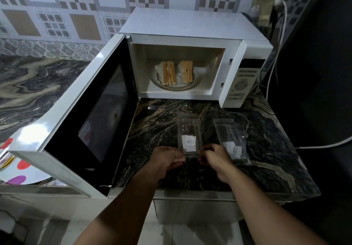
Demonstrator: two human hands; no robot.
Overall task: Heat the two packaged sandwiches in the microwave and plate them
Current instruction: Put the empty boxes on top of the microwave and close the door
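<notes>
Two sandwiches side by side on the glass turntable inside the white microwave, toward the desk's back edge, well apart from both hands. Microwave door swung wide open to the left. Nearer the front edge, an empty clear package with a white barcode label, lying flat. Left hand curled, fingers pinching the package's near left corner. Right hand curled likewise, fingers pinching the near right corner. Second empty clear package just beside the right hand, flat, toward the right edge, untouched. Spotted plate at the far left, partly hidden under the open door.
</notes>
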